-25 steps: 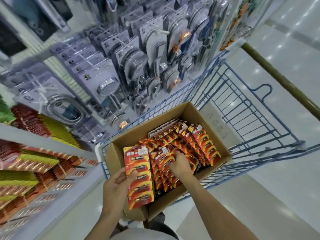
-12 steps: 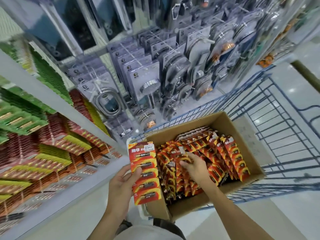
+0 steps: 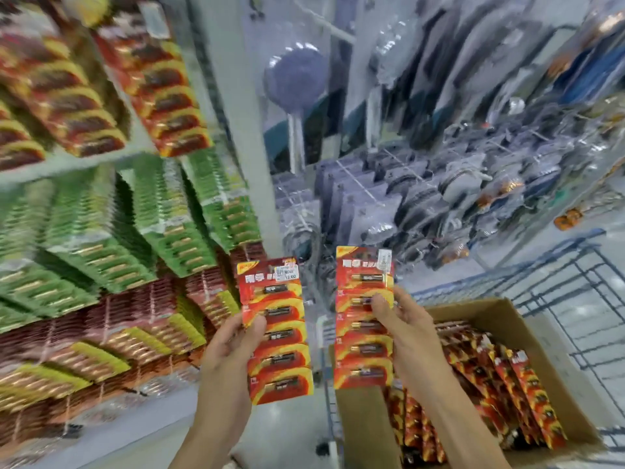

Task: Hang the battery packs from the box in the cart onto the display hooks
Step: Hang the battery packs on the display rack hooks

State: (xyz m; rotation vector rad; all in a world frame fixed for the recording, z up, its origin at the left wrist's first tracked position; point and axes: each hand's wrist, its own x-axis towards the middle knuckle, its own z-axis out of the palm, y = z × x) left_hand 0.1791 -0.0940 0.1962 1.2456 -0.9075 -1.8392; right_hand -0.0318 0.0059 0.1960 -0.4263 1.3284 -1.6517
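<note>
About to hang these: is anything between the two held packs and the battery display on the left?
Nothing visible. The left hand holds the left pack, the right hand the right pack, in open air beside the display; its hooks are blurred.

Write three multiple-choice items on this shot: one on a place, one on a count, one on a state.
1. Where does the cardboard box sit?
A) in the blue wire cart
B) on a shelf
C) on the floor

2. How many red battery strips are held up?
A) one
B) two
C) four

3. What is the right hand doing?
A) hanging empty
B) pinching a strip
C) gripping the cart rail

Answers:
1 A, cart wires rise round the box.
2 B, the left hand holds the left strip and the right hand holds the right strip.
3 B, its thumb and fingers pinch the right strip's middle.
</note>
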